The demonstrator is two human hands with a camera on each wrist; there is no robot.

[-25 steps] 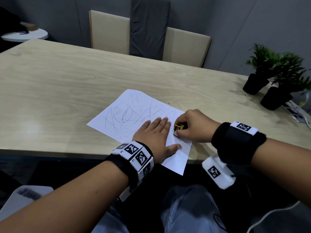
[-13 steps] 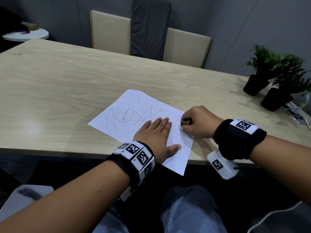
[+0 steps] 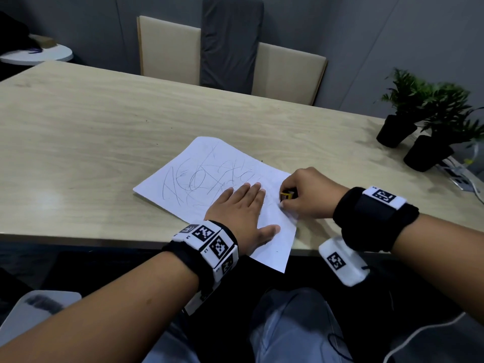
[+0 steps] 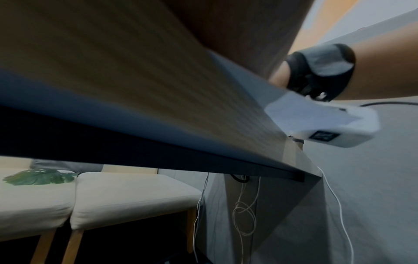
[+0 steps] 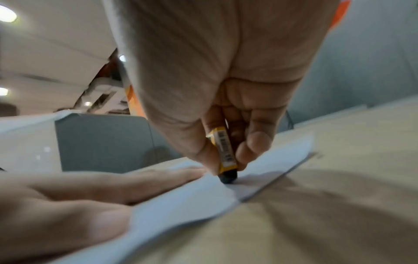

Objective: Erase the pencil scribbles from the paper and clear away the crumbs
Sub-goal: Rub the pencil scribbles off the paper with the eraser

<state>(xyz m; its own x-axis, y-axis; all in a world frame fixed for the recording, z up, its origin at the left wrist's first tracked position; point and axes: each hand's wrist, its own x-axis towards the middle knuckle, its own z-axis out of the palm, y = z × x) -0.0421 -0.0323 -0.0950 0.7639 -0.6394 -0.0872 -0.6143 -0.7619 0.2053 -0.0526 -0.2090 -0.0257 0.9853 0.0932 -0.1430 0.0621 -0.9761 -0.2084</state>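
Risk as I read it: paper [image 3: 209, 176] overhangs the table [image 3: 78, 127] edge at its near corner; a hard rub w/ the eraser [image 5: 226, 155] could buckle or tear it near the right edge. Left hand [image 3: 241, 213] lies flat, fingers straight, pressing the sheet. Right hand [image 3: 306, 195] pinches the eraser btwn thumb and fingers, dark tip on paper, just beside the left fingertips. Scribbles [image 3: 199, 179] mostly remain.
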